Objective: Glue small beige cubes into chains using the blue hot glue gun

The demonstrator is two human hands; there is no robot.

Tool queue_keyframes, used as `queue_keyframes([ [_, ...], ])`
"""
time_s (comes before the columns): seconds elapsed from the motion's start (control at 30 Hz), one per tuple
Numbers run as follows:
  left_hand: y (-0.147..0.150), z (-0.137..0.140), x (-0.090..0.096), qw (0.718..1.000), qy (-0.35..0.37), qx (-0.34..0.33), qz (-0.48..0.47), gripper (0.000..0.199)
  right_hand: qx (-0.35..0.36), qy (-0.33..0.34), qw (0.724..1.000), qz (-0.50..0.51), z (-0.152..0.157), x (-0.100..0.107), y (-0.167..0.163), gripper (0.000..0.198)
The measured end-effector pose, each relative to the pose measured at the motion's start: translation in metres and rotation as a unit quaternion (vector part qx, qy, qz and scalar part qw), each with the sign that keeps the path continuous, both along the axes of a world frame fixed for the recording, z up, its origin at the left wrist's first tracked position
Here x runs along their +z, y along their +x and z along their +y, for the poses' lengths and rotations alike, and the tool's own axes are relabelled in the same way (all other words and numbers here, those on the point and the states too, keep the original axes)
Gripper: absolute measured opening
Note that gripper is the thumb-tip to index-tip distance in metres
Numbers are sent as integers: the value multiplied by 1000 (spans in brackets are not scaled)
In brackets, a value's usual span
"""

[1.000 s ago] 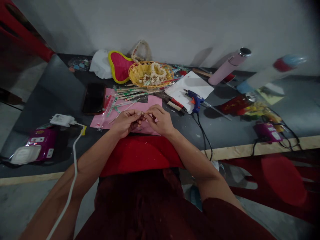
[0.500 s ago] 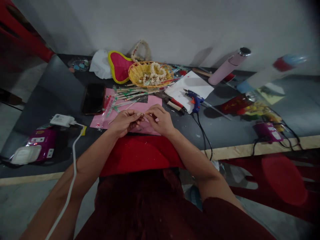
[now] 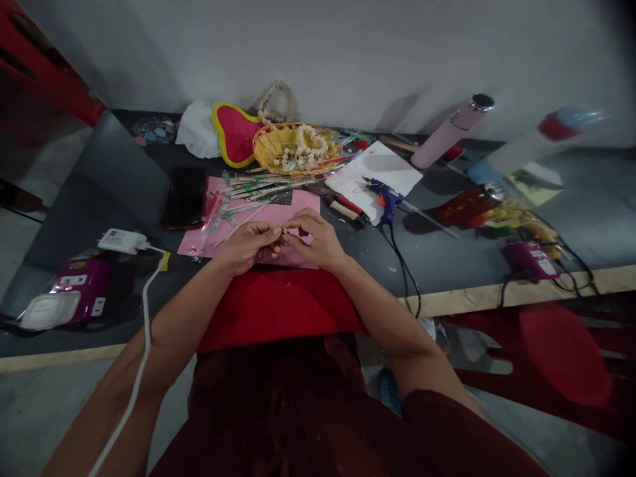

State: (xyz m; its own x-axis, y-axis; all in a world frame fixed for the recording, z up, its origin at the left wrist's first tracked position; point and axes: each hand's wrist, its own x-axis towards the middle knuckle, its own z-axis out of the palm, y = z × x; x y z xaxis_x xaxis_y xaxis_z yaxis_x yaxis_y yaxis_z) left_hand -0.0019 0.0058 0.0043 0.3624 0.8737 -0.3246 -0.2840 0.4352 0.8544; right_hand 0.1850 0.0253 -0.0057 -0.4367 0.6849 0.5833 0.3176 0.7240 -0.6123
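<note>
My left hand (image 3: 252,244) and my right hand (image 3: 317,240) meet over the near edge of a pink sheet (image 3: 278,213). Between their fingertips is a small pale, beige piece (image 3: 284,230), too small to name. My left thumb and forefinger pinch it, and the fingers of my right hand close on it from the other side. Just beyond the hands lie thin sticks (image 3: 248,191) and clear plastic strips with green and red print. A yellow wicker basket (image 3: 271,156) holds strings of beige chips (image 3: 312,149).
Right of the sheet are pliers (image 3: 350,211), white paper (image 3: 380,162) and a blue glue gun (image 3: 388,202) with a black cord. A pink flask (image 3: 450,132) and a red can (image 3: 467,205) stand farther right. At left are a phone (image 3: 185,197), white charger (image 3: 122,240) and purple power socket (image 3: 82,285).
Both hands stay in nearly the same place. The fingers of my right hand have shifted slightly around the small piece. The whole view has drifted a little.
</note>
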Motion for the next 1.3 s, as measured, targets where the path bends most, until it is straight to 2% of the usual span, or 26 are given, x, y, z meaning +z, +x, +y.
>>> queue_keyframes([
  [0.23,1,0,-3,1000,5,12,13,33,4,13,999,-36,0,-4,0,20],
  [0.33,1,0,-1,999,3,32,22,32,0,4,998,-57,4,-1,5,31],
  [0.4,1,1,1,998,3,54,26,29,-55,5,996,-68,12,5,20,35],
  [0.43,1,2,3,997,5,66,25,27,-107,9,992,-68,17,8,33,33],
  [0.5,2,3,6,996,12,88,13,25,-250,24,966,-64,30,14,66,26],
  [0.6,3,4,8,993,20,118,-21,21,-462,0,880,-108,47,14,124,25],
  [0.63,3,4,8,991,19,126,-29,20,-506,-25,852,-133,51,12,140,26],
  [0.7,2,5,6,990,14,138,-38,19,-545,-123,809,-179,56,5,164,29],
  [0.8,-1,6,3,988,13,147,-45,22,-545,-229,773,-229,61,-3,177,33],
  [0.9,-4,8,1,987,19,151,-51,24,-533,-256,767,-250,64,-4,178,31],
  [0.97,-4,9,1,987,19,154,-51,24,-531,-265,772,-227,65,-1,179,30],
  [1.03,-4,9,2,986,15,159,-52,23,-537,-270,785,-153,63,2,181,32],
  [1.13,-4,9,2,985,12,163,-61,20,-515,-253,817,58,58,12,180,29],
  [1.17,-4,9,2,984,13,163,-64,19,-482,-251,827,143,56,16,176,28],
  [1.23,-4,9,1,984,15,162,-71,18,-372,-274,841,282,50,25,162,26],
  [1.3,-4,10,0,983,14,162,-79,17,-245,-325,846,345,40,30,140,28],
])
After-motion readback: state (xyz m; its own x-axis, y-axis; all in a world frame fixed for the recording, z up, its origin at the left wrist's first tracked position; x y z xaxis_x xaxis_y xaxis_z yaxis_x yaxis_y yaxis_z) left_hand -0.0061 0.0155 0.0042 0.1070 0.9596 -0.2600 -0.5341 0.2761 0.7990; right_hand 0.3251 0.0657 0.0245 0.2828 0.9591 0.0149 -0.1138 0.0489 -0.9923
